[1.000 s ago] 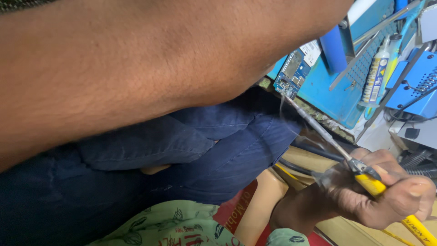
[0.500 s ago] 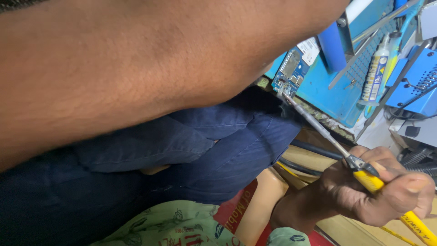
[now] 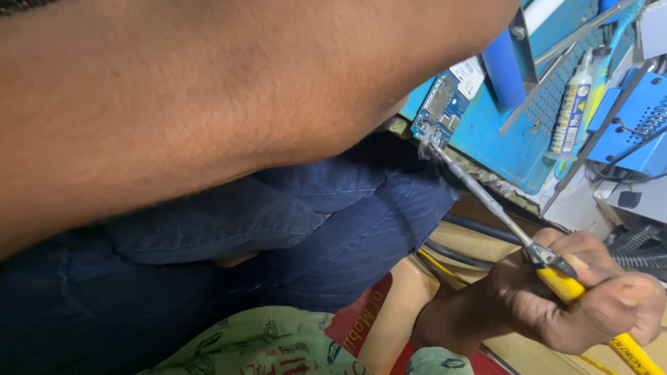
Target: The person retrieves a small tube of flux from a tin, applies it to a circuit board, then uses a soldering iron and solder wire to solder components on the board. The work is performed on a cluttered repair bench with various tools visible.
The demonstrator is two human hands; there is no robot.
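Note:
My right hand [image 3: 556, 302] at the lower right is closed around the yellow handle of a soldering iron [image 3: 486, 201]. Its long metal shaft runs up and left, and its tip touches the lower edge of a small blue circuit board [image 3: 441, 104]. The board lies at the edge of a blue work mat [image 3: 500, 139]. My left forearm [image 3: 208, 104] crosses the whole upper part of the view towards the board. It covers the board's left side, and my left hand itself is not visible.
On the mat stand a blue cylinder [image 3: 501, 69] and a white tube with a yellow label [image 3: 571, 111]. A blue soldering station [image 3: 636, 125] with a coiled cable sits at the right. Dark jeans [image 3: 313, 229], a cardboard box [image 3: 472, 236] and green patterned cloth [image 3: 264, 344] lie below.

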